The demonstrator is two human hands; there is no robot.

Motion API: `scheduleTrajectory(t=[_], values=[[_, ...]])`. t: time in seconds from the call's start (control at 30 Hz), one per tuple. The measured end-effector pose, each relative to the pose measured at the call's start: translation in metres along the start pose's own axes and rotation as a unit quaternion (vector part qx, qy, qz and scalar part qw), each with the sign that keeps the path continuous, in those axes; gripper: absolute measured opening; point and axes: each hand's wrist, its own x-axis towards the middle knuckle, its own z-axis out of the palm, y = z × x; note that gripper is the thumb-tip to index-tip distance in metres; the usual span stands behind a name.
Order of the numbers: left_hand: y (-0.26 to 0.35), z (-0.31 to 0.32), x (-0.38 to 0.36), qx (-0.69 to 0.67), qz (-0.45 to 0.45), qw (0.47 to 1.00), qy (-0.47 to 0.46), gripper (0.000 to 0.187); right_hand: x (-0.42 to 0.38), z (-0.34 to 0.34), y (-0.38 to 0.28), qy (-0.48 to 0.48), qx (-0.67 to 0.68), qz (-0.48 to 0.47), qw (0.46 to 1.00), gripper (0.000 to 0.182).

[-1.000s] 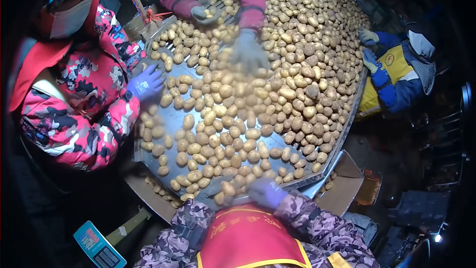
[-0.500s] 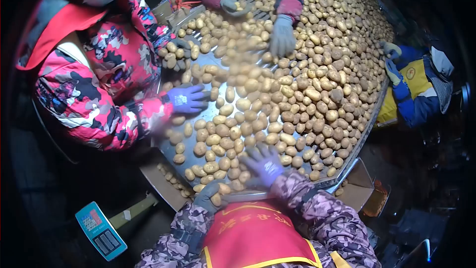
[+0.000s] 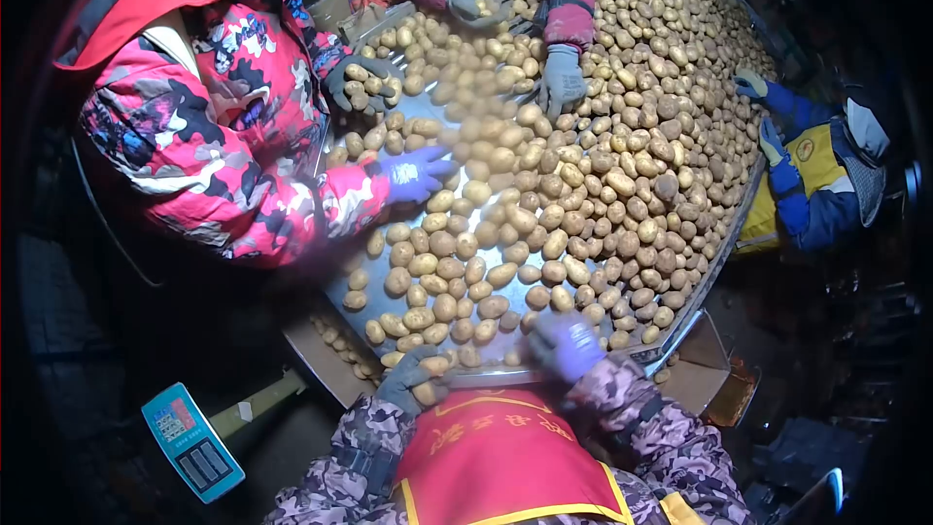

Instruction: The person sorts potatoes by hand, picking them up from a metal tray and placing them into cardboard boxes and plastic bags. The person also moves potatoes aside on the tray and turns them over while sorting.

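Observation:
My left hand (image 3: 406,382), in a grey glove, is closed around potatoes at the near edge of the metal sorting table (image 3: 365,297). One held potato (image 3: 434,366) shows at its fingertips and another (image 3: 424,393) just below. My right hand (image 3: 567,345), in a purple and grey glove, is farther right along the same edge, close to loose potatoes. Motion blurs its fingers, so I cannot make out whether they grip anything. Several loose potatoes (image 3: 444,308) lie on the metal in front of both hands.
A large potato heap (image 3: 671,146) covers the right side. Co-workers' gloved hands are at the left (image 3: 416,175), top (image 3: 562,83) and far right (image 3: 753,85). A scale display (image 3: 192,442) stands lower left; cardboard boxes (image 3: 698,369) sit below the table edge.
My right hand has moved right and nearer the edge, away from the potatoes it was over. My left hand still holds potatoes. The left co-worker's purple glove has shifted up and right.

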Motion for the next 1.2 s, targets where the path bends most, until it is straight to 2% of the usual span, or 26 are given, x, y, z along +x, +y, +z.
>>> scheduleTrajectory(t=[0.07, 0.17, 0.27, 0.33, 0.4, 0.43, 0.47, 0.5, 0.53, 0.57, 0.6, 0.63, 0.67, 0.7, 0.73, 0.77, 0.8, 0.9, 0.93, 1.0, 1.03, 1.07, 1.13, 1.17, 1.2], values=[[-0.007, -0.025, 0.021, 0.067, -0.021, 0.997, -0.004, 0.047, -0.007, 0.002, -0.034, -0.117, -0.002, -0.014, 0.993, 0.032], [-0.003, -0.015, 0.024, -0.002, -0.033, 0.999, 0.007, 0.044, 0.019, 0.054, -0.029, -0.131, 0.072, 0.107, 0.983, 0.038], [0.000, 0.015, 0.024, -0.082, -0.017, 0.995, 0.061, 0.035, 0.022, 0.078, -0.014, -0.121, 0.011, 0.042, 0.992, 0.022], [0.007, 0.031, 0.018, -0.025, 0.020, 0.999, 0.027, 0.044, 0.024, 0.036, -0.013, -0.183, 0.173, 0.128, 0.959, 0.034], [-0.001, 0.019, 0.031, 0.009, 0.030, 1.000, -0.002, 0.045, 0.012, 0.046, 0.030, -0.097, 0.450, 0.056, 0.886, 0.027], [-0.004, 0.017, 0.034, 0.028, 0.044, 0.998, -0.017, 0.043, 0.003, 0.038, 0.045, -0.066, 0.554, 0.173, 0.812, 0.024], [-0.007, 0.018, 0.035, 0.043, 0.058, 0.997, -0.034, 0.042, -0.011, 0.027, 0.053, 0.059, 0.541, 0.026, 0.839, 0.027], [-0.008, 0.019, 0.037, 0.040, 0.057, 0.997, -0.039, 0.041, -0.018, 0.004, 0.047, 0.099, 0.651, 0.108, 0.745, 0.027], [-0.006, 0.019, 0.048, -0.017, -0.002, 1.000, -0.009, 0.037, -0.022, -0.015, 0.042, 0.139, 0.746, 0.181, 0.626, 0.028], [0.000, 0.046, 0.050, -0.036, -0.012, 0.998, 0.057, 0.029, -0.016, -0.010, 0.084, 0.096, 0.788, 0.190, 0.578, 0.028], [0.004, 0.052, 0.058, -0.002, -0.015, 0.999, 0.030, 0.027, -0.006, -0.028, 0.096, 0.064, 0.803, 0.205, 0.556, 0.029], [0.008, 0.053, 0.065, 0.032, -0.016, 0.999, 0.004, 0.025, -0.008, -0.044, 0.103, 0.119, 0.627, 0.209, 0.741, 0.029], [0.011, 0.059, 0.070, 0.076, -0.012, 0.997, -0.009, 0.024, -0.002, -0.061, 0.115, 0.151, 0.495, 0.193, 0.834, 0.027], [0.017, 0.070, 0.073, 0.119, -0.006, 0.993, -0.022, 0.023, 0.003, -0.078, 0.127, 0.188, 0.344, 0.191, 0.900, 0.026], [0.014, 0.085, 0.076, 0.185, 0.037, 0.982, 0.026, 0.026, 0.010, -0.088, 0.143, 0.266, 0.287, 0.197, 0.899, 0.025], [0.008, 0.071, 0.095, 0.147, -0.004, 0.989, 0.007, 0.027, 0.017, -0.099, 0.158, 0.340, 0.225, 0.209, 0.889, 0.026], [0.012, 0.073, 0.104, 0.110, -0.045, 0.993, -0.013, 0.027, 0.019, -0.114, 0.152, 0.467, 0.167, 0.234, 0.837, 0.032], [0.015, 0.085, 0.103, 0.111, -0.082, 0.987, -0.083, 0.021, 0.024, -0.088, 0.221, 0.404, 0.076, 0.308, 0.858, 0.048], [0.013, 0.068, 0.117, 0.005, -0.188, 0.969, -0.163, 0.021, 0.030, -0.051, 0.224, 0.382, -0.142, 0.266, 0.874, 0.064], [0.006, 0.068, 0.115, 0.037, -0.137, 0.983, -0.114, 0.022, 0.050, -0.003, 0.242, 0.460, -0.119, 0.147, 0.868, 0.076], [0.003, 0.068, 0.110, 0.052, -0.115, 0.988, -0.086, 0.022, 0.051, -0.013, 0.207, 0.343, 0.028, 0.207, 0.916, 0.077], [0.002, 0.069, 0.105, 0.037, -0.131, 0.986, -0.097, 0.022, 0.050, -0.031, 0.151, 0.213, 0.174, 0.260, 0.926, 0.078], [0.009, 0.079, 0.104, 0.005, -0.153, 0.980, -0.124, 0.022, 0.059, -0.024, 0.087, 0.145, 0.080, 0.273, 0.948, 0.077], [0.007, 0.077, 0.106, 0.032, -0.139, 0.983, -0.115, 0.023, 0.046, -0.032, 0.067, 0.191, 0.245, 0.235, 0.921, 0.078], [0.003, 0.071, 0.110, 0.057, -0.124, 0.985, -0.103, 0.023, 0.044, -0.012, 0.071, 0.207, 0.206, 0.194, 0.936, 0.075]])
